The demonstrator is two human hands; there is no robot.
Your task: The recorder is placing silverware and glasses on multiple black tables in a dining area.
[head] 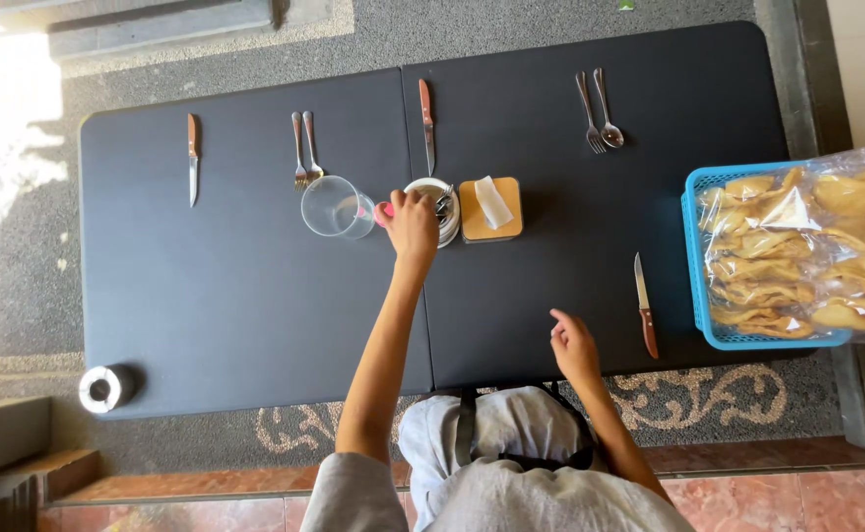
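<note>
Right now the person's left hand is reaching out across the black folding table, its fingers curled down over the rim of a round cutlery holder full of utensils at the middle of the table; whether the hand is pinching one piece or only touching the rim, I cannot tell. The right hand is hovering near the table's near edge, loosely open, holding nothing.

What is worrying me is the clear glass jug sitting just beside that reaching wrist. A sideways drag of the forearm could well knock it over, I would judge. The holder is also standing against a wooden napkin box, so a hard tug on tangled cutlery might tip it or spill the pieces. A steak knife is lying close to the right hand, blade pointing away; a careless sweep there could send it off the edge.
</note>
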